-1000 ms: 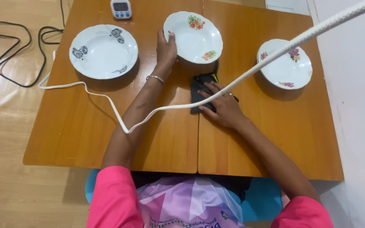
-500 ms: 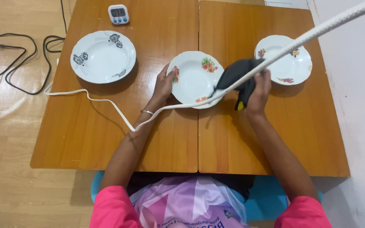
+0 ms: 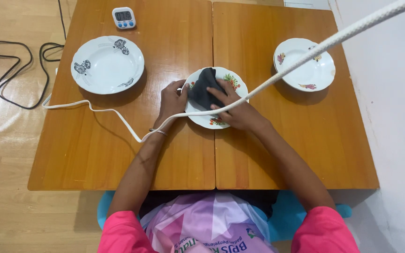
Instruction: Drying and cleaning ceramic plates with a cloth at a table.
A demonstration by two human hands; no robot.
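A white plate with a flower pattern (image 3: pixel 227 80) lies at the middle of the wooden table (image 3: pixel 188 154). My left hand (image 3: pixel 171 99) grips its left rim. My right hand (image 3: pixel 233 108) presses a dark cloth (image 3: pixel 203 88) flat onto the plate's inside, fingers spread over it. The cloth covers much of the plate's centre.
A larger white plate with dark flowers (image 3: pixel 107 64) lies at the far left, a small flowered plate (image 3: pixel 304 64) at the far right. A white timer (image 3: pixel 123 17) stands at the back edge. A white cord (image 3: pixel 305 55) crosses above the table. Black cables (image 3: pixel 19 75) lie on the floor.
The middle plate has been drawn nearer to me. My right hand picked the dark cloth up off the table and now presses it onto the plate.
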